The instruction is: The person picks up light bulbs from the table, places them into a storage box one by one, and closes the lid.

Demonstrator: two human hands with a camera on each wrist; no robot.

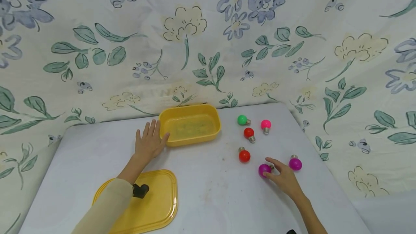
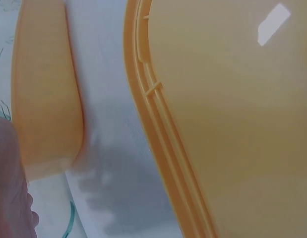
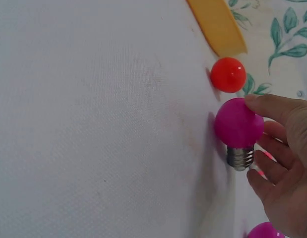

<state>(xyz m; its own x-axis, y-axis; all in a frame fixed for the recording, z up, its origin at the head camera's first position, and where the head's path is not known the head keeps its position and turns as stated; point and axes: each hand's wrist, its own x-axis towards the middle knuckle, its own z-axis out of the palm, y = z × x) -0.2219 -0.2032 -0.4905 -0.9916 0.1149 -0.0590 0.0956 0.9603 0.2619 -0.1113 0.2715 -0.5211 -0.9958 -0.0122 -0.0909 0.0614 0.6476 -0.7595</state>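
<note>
My left hand (image 1: 148, 143) is spread with straight fingers at the left end of a yellow plastic basin (image 1: 191, 142), its thumb by the front corner. In the left wrist view, part of that hand (image 2: 12, 183) appears beside the basin's wall (image 2: 46, 94). At the right, my right hand (image 1: 286, 179) is around a purple light bulb (image 1: 264, 170) lying on the table. Its thumb touches the round globe (image 3: 237, 121), and the other fingers are loosely bent beyond the metal screw base (image 3: 240, 157). A gap shows between index finger and bulb in the head view.
Several other bulbs lie on the white table: green (image 1: 242, 120), pink (image 1: 265, 124), a red one (image 1: 248, 133), another red one (image 1: 244, 156) and a second purple one (image 1: 295, 164). A yellow tray (image 1: 156, 205) lies under my left forearm. Floral cloth (image 1: 195, 46) hangs behind.
</note>
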